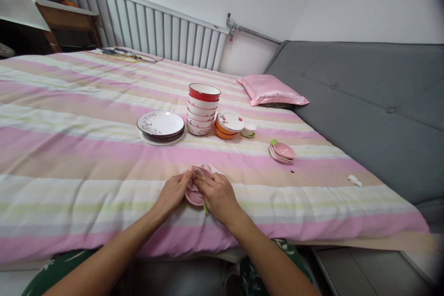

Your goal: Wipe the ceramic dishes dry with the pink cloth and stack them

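A small pink dish with a green leaf-shaped tab is held low over the front of the striped bed. My left hand grips the dish's left side, thumb over the rim. Bunched inside the dish is a pale pink cloth, and part of it shows behind the far rim. My right hand presses the cloth into the dish with closed fingers. To the right, a stack of similar pink dishes with a green tab rests on the sheet.
Behind my hands stand stacked plates, a tall stack of red-and-white bowls, orange bowls topped by flowered dishes, and small white dishes. A pink pillow lies near the grey headboard. Crumpled white tissue lies at right.
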The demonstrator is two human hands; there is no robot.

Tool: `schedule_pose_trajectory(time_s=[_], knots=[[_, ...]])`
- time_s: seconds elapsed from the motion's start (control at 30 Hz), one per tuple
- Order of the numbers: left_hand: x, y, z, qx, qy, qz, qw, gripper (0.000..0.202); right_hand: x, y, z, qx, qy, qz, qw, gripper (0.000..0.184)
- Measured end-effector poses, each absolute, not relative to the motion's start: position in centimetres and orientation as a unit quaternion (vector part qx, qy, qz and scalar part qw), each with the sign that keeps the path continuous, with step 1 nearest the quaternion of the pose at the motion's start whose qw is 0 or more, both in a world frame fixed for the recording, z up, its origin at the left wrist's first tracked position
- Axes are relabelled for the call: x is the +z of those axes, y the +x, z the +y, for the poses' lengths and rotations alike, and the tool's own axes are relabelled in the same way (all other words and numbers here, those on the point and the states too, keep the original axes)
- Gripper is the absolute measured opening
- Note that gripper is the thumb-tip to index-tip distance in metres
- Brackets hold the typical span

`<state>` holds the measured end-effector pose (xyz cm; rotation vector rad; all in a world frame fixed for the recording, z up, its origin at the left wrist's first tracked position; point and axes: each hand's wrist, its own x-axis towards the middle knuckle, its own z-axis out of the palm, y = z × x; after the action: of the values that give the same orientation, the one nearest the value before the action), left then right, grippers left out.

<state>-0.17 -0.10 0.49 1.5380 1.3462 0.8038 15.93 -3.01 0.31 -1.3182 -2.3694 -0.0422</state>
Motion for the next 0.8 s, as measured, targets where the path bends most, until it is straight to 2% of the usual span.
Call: schedule_pose_trajectory(time_s=[0.13, 0.3, 0.5, 0.6, 0.8], knots=[[0.6, -0.1, -0.2, 0.329, 0.630, 0.538, 0.453, 0.060, 0.8, 15.9, -3.2, 0.022, -0.525, -0.826, 0.205, 0.026], [0.8, 0.0, -0.3, 0.344, 0.630, 0.503, 0.483, 0.057, 1.3, 16.3, -3.0, 0.060, -0.519, -0.826, 0.209, 0.019], [0.8, 0.0, -0.5, 0.329, 0.641, 0.544, 0.430, 0.056, 1.7, 17.3, -2.8, 0.182, -0.436, -0.853, 0.224, 0.025], [0.6, 0.0, -0.4, 0.331, 0.638, 0.553, 0.421, 0.056, 1.5, 17.3, -2.7, 0.225, -0.382, -0.861, 0.250, 0.021], [0.7, 0.0, -0.5, 0.327, 0.640, 0.535, 0.443, 0.057, 0.5, 15.7, -2.7, 0.153, -0.355, -0.862, 0.328, 0.014]])
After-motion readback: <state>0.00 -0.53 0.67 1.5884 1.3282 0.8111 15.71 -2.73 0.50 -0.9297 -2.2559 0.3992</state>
